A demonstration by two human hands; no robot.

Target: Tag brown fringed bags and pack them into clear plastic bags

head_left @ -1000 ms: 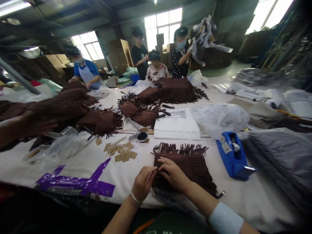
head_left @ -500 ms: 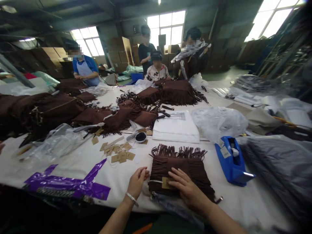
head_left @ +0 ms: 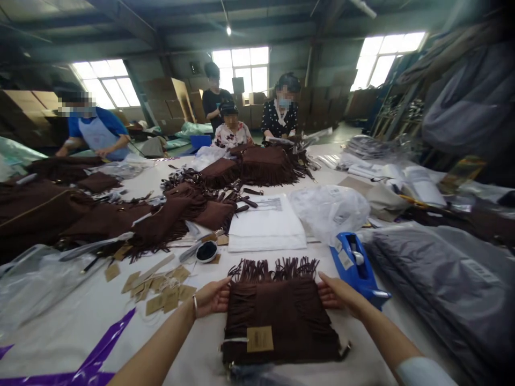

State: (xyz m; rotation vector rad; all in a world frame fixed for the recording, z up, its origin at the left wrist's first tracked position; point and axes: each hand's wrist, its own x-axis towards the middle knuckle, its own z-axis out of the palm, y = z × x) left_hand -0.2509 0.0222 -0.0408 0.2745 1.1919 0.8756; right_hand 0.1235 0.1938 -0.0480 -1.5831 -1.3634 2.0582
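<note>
A dark brown fringed bag (head_left: 284,311) lies flat on the table in front of me, its loose fringe ends pointing away. A tan cardboard tag (head_left: 259,339) rests on its near left part, on a pale string. My left hand (head_left: 214,297) grips the bag's far left edge, thumb uppermost and fingers against the side. At the opposite edge my right hand (head_left: 336,292) holds it the same way, with some fingertips hidden at the fringe. A metal clasp on a short strap (head_left: 345,351) sticks out at the near right corner.
Loose tan tags (head_left: 167,297) and a small bowl of dark bits (head_left: 207,252) lie to the left. A white stack of sheets (head_left: 267,228) is behind the bag; a blue tape dispenser (head_left: 356,265) stands right. Brown bags (head_left: 265,166) pile up before several co-workers.
My right hand has left the bag's face and tag for its right edge. My left hand has come onto the left edge. The view has turned right, and a co-worker has lowered the plastic-wrapped item.
</note>
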